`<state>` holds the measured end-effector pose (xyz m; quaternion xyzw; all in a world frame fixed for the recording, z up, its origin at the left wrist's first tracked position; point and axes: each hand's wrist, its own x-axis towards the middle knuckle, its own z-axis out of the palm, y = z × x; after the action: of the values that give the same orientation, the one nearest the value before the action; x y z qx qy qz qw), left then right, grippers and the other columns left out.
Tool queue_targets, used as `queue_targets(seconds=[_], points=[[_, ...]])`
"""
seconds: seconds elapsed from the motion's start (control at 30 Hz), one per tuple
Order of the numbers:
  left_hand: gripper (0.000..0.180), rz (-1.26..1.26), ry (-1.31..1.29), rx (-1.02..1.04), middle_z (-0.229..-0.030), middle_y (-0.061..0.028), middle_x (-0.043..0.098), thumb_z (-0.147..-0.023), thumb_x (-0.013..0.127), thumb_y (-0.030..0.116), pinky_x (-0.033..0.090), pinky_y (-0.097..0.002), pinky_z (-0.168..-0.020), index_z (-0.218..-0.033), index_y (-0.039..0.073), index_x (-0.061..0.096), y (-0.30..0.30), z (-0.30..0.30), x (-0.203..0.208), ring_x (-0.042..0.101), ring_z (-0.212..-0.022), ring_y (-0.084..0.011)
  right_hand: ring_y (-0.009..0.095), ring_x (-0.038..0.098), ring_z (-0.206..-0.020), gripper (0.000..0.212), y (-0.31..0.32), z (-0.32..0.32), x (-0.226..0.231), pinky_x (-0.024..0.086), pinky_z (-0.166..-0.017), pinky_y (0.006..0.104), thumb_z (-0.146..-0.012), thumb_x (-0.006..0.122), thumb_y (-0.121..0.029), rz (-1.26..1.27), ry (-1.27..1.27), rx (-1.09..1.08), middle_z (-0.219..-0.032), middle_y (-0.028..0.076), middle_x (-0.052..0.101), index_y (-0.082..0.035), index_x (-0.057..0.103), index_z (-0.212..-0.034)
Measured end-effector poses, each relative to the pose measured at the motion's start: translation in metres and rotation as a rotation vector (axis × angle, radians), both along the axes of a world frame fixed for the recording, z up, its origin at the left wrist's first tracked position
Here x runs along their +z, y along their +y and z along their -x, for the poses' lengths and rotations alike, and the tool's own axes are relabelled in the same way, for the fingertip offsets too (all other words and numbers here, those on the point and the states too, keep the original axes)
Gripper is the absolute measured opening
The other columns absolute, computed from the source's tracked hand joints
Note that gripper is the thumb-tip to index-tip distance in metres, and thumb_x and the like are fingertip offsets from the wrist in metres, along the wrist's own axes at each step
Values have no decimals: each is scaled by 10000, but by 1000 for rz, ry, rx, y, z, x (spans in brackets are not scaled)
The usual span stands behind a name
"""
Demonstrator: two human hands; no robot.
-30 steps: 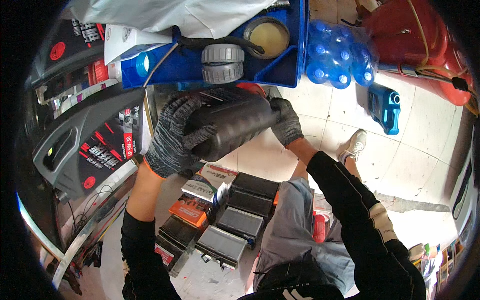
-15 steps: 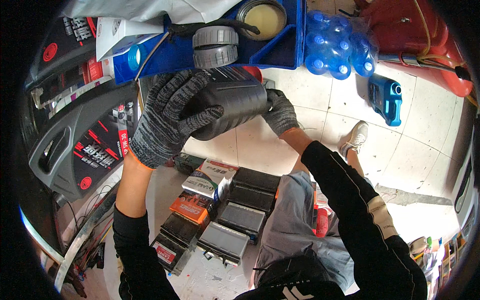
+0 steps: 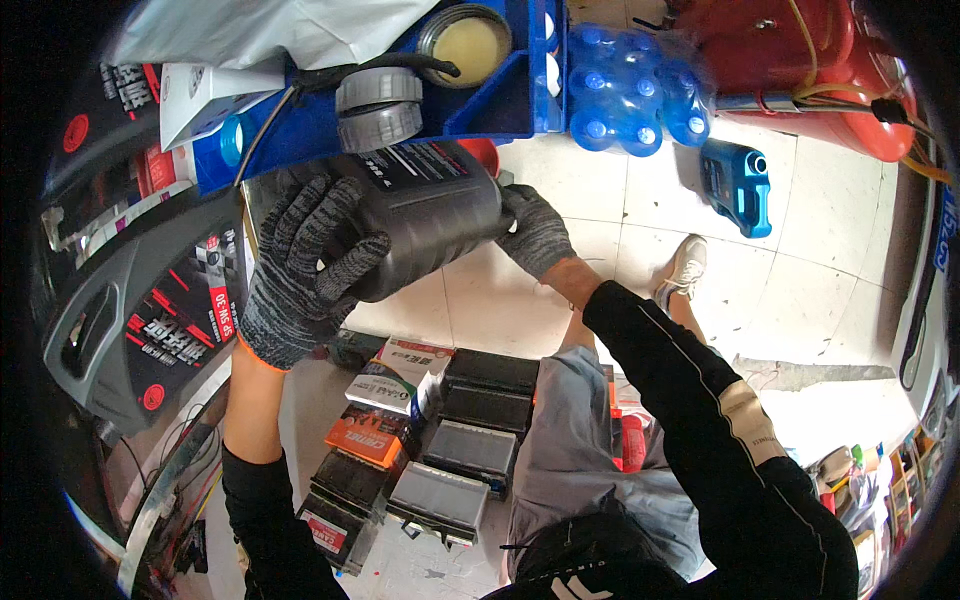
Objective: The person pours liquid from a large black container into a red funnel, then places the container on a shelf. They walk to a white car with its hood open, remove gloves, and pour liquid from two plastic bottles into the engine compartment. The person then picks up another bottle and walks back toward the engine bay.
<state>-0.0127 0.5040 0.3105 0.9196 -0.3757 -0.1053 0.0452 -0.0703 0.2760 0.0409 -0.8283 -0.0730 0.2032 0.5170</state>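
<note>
A black plastic jug (image 3: 430, 220), likely for motor oil, is held tilted in front of me, its printed label facing up and away. My left hand (image 3: 305, 265), in a grey knit glove, wraps around its left end. At the opposite end, the gloved fingers of my right hand (image 3: 535, 230) grip its base edge. The jug's far side lies beneath the rim of a blue plastic bin (image 3: 490, 118). Two grey ribbed caps (image 3: 380, 108) rest on that bin, beside a round dark container with a pale yellow inside (image 3: 466, 50).
Car batteries (image 3: 438, 503) and battery boxes (image 3: 370, 432) stand on the floor below. Large black-and-red jugs (image 3: 170, 310) line the left side. Shrink-wrapped blue bottles (image 3: 620, 90), a blue jug (image 3: 738, 188) and a red tank (image 3: 830, 50) are at the far right.
The whole view has shifted, so most things appear further left. The jug is turned slightly, showing more of its label. Both hands keep their hold on it.
</note>
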Motion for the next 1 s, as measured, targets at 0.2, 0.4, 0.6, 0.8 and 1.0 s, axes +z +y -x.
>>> queue_targets(seconds=[0.2,0.4,0.6,0.8,1.0], points=[[522,13,-13,-14,-1447,-217,482,-721,775,162,356,-583,-1104,-1224,126,638,-8,-6,-1,456,-1326,-443,376,617,-1052,416,-3,2,-6,513,-932,425,-762,745,-222,-13,136,99,-1138,189,631,-66,646,-1134],[492,131,-122,322,-1406,-214,511,-792,718,87,390,-531,-1090,-1270,54,608,28,50,-38,504,-1266,-432,386,615,-1040,432,-5,3,-1,515,-923,432,-752,751,-220,-13,136,124,-1137,193,632,-61,646,-1140],[553,1061,279,1641,-1370,-95,549,-940,662,100,457,-384,-1019,-1440,37,434,29,175,-215,551,-1216,-221,349,652,-1026,475,3,14,-3,537,-883,395,-743,791,-212,-104,167,158,-1116,180,655,-40,629,-1156],[640,1648,654,2061,-1295,-41,593,-967,646,238,527,-353,-846,-1536,182,357,-29,151,-317,610,-1013,-198,299,681,-1018,491,12,23,-39,543,-875,387,-745,813,-215,-41,-142,260,-1071,162,711,-36,621,-1160],[592,1694,601,1808,-1294,-64,605,-988,583,221,561,-398,-828,-1537,239,363,-30,113,-280,635,-1016,-215,307,594,-1173,486,9,29,-64,445,-1015,447,-868,683,-351,215,-452,449,-1224,142,661,-73,608,-1261]])
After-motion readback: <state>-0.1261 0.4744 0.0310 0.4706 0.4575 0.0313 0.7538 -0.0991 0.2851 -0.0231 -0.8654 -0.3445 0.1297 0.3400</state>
